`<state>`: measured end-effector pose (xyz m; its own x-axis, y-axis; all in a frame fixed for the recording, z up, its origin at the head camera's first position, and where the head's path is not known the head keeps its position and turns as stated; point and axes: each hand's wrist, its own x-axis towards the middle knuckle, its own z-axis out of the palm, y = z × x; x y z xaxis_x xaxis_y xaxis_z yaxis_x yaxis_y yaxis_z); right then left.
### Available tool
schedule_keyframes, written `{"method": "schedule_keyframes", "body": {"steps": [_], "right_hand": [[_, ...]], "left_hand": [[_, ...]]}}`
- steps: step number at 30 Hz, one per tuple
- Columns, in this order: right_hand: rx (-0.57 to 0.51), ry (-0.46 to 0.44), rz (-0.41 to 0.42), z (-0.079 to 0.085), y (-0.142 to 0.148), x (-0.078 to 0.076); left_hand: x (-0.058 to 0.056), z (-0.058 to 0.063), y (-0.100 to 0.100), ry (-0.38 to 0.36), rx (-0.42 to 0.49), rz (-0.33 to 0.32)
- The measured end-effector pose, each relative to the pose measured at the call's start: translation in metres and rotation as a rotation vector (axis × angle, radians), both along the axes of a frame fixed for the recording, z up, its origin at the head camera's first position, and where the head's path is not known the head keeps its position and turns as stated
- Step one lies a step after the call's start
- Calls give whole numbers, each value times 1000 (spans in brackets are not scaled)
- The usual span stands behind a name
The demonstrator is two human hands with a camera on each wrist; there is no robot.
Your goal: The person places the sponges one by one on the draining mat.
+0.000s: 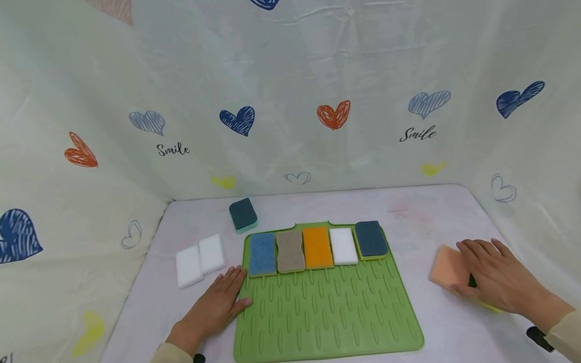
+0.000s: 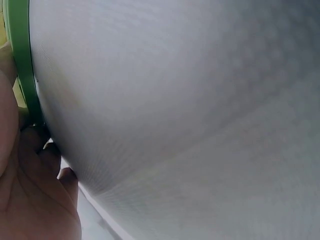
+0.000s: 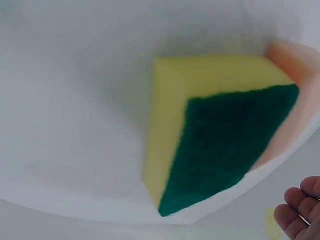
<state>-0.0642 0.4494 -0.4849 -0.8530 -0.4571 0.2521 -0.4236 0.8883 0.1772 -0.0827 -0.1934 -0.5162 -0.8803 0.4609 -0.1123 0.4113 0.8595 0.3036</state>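
A green ribbed mat (image 1: 327, 316) lies on the table with a row of several sponges along its top. My left hand (image 1: 215, 303) rests at the mat's left edge, thumb over the rim and fingers extended; in the left wrist view the fingers (image 2: 37, 155) touch the green rim (image 2: 22, 55). Over on the right, my right hand (image 1: 497, 275) hovers above a yellow sponge with a dark green scouring face (image 3: 230, 140), mostly hidden by the hand in the head view. Its fingers (image 3: 295, 210) are relaxed and apart from that sponge. A peach sponge (image 1: 445, 266) lies against the yellow one.
On the mat sit blue (image 1: 262, 253), grey-beige (image 1: 290, 250), orange (image 1: 317, 247), white (image 1: 343, 245) and dark blue (image 1: 371, 238) sponges. Left of it lie two white sponges (image 1: 188, 266) and a dark green one (image 1: 243, 213). A heart-printed curtain (image 1: 284, 66) stands behind the table.
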Motion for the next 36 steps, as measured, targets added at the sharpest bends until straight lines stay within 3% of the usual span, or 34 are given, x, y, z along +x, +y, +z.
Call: {"method": "schedule_keyframes", "body": {"steps": [5,13,24,26,32,36], "right_hand": [[7,-17,-9,-6,5,5],[4,-67,-30,-14,7,0],[-25,-253,-140,-21,10,-2],[-38,-222,-135,-20,11,-4],[-85,-21,-49,-16,14,-17],[-68,33,-13,-14,12,-26]], "left_hand": [[0,0,0,1,-3,3],[0,-2,-1,-4,-8,3],[0,0,1,-20,2,3],[1,0,1,-20,6,2],[1,0,0,-18,7,5],[0,0,-1,-9,-1,-1]]}}
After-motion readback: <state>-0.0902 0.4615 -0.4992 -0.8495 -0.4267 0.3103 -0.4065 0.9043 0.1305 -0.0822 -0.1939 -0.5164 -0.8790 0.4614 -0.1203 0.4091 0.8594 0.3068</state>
